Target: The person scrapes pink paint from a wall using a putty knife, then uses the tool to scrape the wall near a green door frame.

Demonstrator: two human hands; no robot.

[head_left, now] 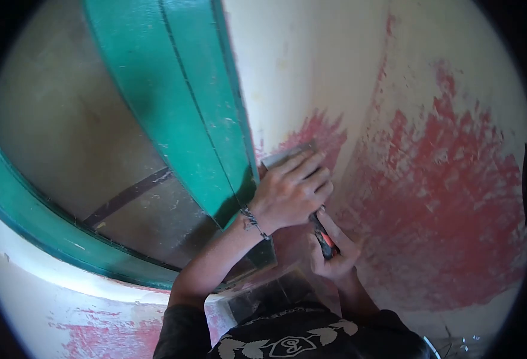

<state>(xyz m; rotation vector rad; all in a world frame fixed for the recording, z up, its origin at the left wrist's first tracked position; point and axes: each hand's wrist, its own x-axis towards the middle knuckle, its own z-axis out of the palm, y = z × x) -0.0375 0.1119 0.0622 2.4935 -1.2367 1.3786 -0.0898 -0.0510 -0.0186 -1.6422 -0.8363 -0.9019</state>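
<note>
A scraper with a wide metal blade (290, 154) lies against the wall, beside the green frame. My right hand (340, 248) is closed around its black and red handle (325, 237), with one finger stretched along it. Higher up, my left hand (293, 188) bends its fingers over the blade and presses on it; its thumb is hidden. A dark bracelet circles the left wrist. Around the blade's upper edge, a reddish patch (317, 128) shows through the cream paint of the wall (299, 54).
The green wooden frame (179, 90) borders a brownish pane (66, 107) on the left. To the right, the adjoining wall has a large scraped red area (443, 221). Below the frame, the white wall (30, 257) carries more red patches.
</note>
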